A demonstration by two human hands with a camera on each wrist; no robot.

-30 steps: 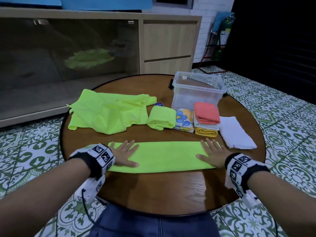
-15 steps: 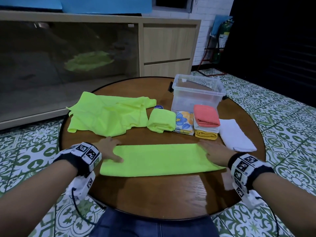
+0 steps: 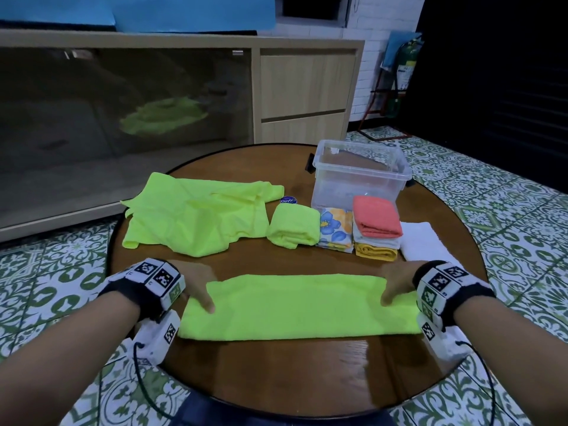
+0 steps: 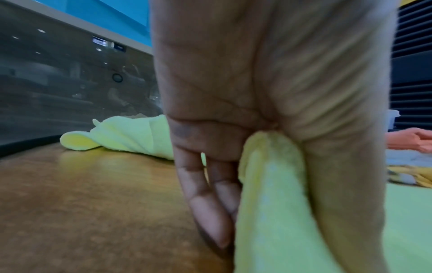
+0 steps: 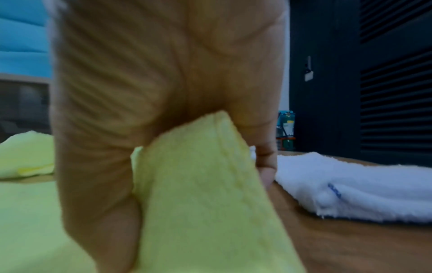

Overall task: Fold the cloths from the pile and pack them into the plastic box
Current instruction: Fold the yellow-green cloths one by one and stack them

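A long neon-green cloth strip (image 3: pixel 301 305) lies folded across the near part of the round wooden table (image 3: pixel 276 373). My left hand (image 3: pixel 199 287) pinches its left end between thumb and fingers; the left wrist view shows the cloth (image 4: pixel 268 203) held against the thumb. My right hand (image 3: pixel 396 287) pinches the right end, and the cloth (image 5: pixel 198 194) shows between thumb and palm. Farther back lie an unfolded green cloth pile (image 3: pixel 196 213) and a clear plastic box (image 3: pixel 359 176). What is inside the box is unclear.
In front of the box sit a folded green cloth (image 3: pixel 293 226), a floral cloth (image 3: pixel 336 229), a stack topped by a coral cloth (image 3: pixel 376 219) and a white towel (image 3: pixel 425 241). A wooden cabinet (image 3: pixel 304 90) stands behind the table. Patterned tile floor surrounds it.
Both hands went from lying flat on the strip to gripping its two ends, sliding outward. The strip sits a little nearer to me than before.
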